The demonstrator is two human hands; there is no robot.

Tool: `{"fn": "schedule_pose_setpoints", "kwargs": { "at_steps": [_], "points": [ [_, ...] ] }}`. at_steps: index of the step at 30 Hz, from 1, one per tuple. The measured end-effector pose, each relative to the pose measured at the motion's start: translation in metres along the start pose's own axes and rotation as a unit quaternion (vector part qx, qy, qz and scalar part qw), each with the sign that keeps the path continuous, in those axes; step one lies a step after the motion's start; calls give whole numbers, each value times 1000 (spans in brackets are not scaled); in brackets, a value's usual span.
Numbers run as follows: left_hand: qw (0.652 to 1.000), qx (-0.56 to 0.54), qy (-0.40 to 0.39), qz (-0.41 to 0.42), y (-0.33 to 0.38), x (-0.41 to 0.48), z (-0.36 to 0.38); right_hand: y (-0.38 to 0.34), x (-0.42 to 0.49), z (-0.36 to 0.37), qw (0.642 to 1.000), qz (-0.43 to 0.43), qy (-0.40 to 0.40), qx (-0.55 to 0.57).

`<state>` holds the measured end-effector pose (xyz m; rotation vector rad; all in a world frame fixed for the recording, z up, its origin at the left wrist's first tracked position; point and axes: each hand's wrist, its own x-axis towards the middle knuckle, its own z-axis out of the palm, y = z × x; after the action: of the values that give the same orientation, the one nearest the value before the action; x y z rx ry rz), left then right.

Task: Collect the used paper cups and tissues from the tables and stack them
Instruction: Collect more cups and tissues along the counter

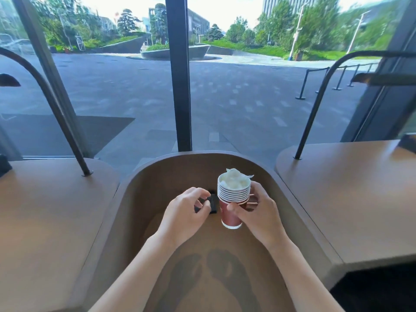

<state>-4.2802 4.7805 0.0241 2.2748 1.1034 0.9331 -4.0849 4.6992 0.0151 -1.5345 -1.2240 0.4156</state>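
A stack of several red paper cups with white rims is held upright above the sunken middle table. White crumpled tissues fill the top cup. My right hand grips the stack from the right, thumb across the front of the lowest cup. My left hand is just left of the stack, its fingers curled and pinching a small black object. What that black thing is cannot be told.
Tan tabletops flank the middle one, on the left and on the right. A dark curved lamp pole rises from each, left pole and right pole. A glass wall with a black mullion stands straight ahead.
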Motion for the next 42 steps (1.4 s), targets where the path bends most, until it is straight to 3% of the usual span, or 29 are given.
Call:
{"fn": "schedule_pose_setpoints", "kwargs": {
  "at_steps": [11, 17, 24, 31, 42],
  "points": [
    [987, -55, -140, 54, 5, 12, 68, 44, -61, -36, 983, 131, 128, -33],
    [955, -7, -238, 175, 10, 24, 99, 48, -98, -47, 946, 202, 254, 9],
    [885, -14, -299, 357, 73, 8, 132, 21, -184, -60, 877, 247, 412, -19],
    [787, -66, -347, 506, 183, -79, 149, -38, -310, -100, 792, 268, 536, -112],
    [663, -179, -410, 600, 327, -308, 123, -157, -563, -129, 652, 275, 688, -162]
  ]
}}
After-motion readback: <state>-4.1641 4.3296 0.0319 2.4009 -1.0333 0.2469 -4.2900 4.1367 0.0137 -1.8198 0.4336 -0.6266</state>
